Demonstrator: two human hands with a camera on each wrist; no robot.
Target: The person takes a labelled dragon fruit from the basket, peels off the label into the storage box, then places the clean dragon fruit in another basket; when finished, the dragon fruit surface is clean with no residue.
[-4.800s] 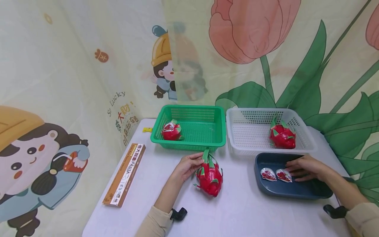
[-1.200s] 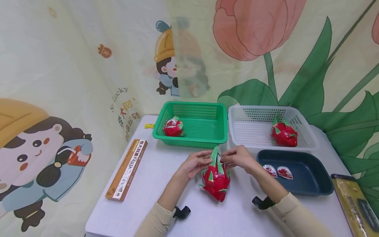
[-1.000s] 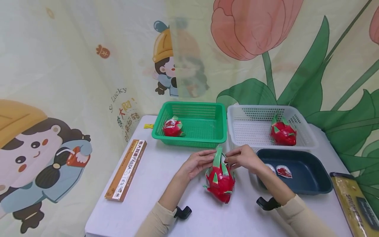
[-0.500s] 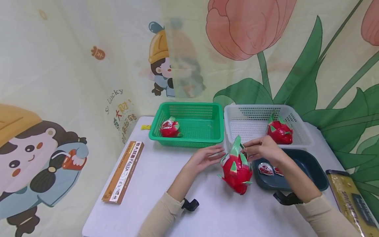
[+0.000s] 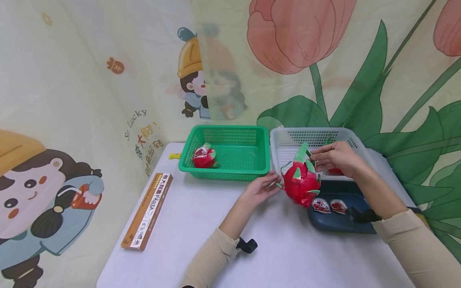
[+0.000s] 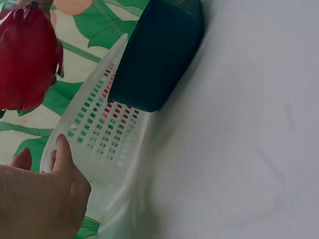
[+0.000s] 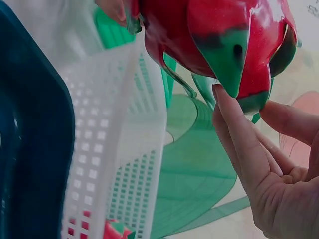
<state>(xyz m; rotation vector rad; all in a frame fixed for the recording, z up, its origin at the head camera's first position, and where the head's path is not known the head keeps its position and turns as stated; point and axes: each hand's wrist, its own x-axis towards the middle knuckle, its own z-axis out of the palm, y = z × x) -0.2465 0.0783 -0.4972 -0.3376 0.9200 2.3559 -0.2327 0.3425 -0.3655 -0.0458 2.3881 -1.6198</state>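
Note:
My right hand (image 5: 338,158) pinches a red dragon fruit (image 5: 301,182) by its green leaf tips, between thumb and fingers. The fruit hangs above the table, in front of the white basket (image 5: 306,130); a pale patch, likely a sticker, shows on its upper left side. In the right wrist view the fingertips (image 7: 224,99) touch the leaves. My left hand (image 5: 260,189) is just left of the fruit, fingers loosely extended and holding nothing; the left wrist view shows it apart from the fruit. Below right, two round fruit stickers (image 5: 321,205) lie in a dark blue tray (image 5: 354,227).
A green basket (image 5: 225,172) at the back holds a stickered dragon fruit (image 5: 203,157). Another dragon fruit (image 5: 335,171) in the white basket is mostly hidden by my right hand. A pasta box (image 5: 147,212) and a small yellow item (image 5: 174,156) lie on the left.
My right hand has left the tray, taken the dragon fruit from my left hand, and lifted it rightward toward the white basket. My left hand has let go and followed to the right.

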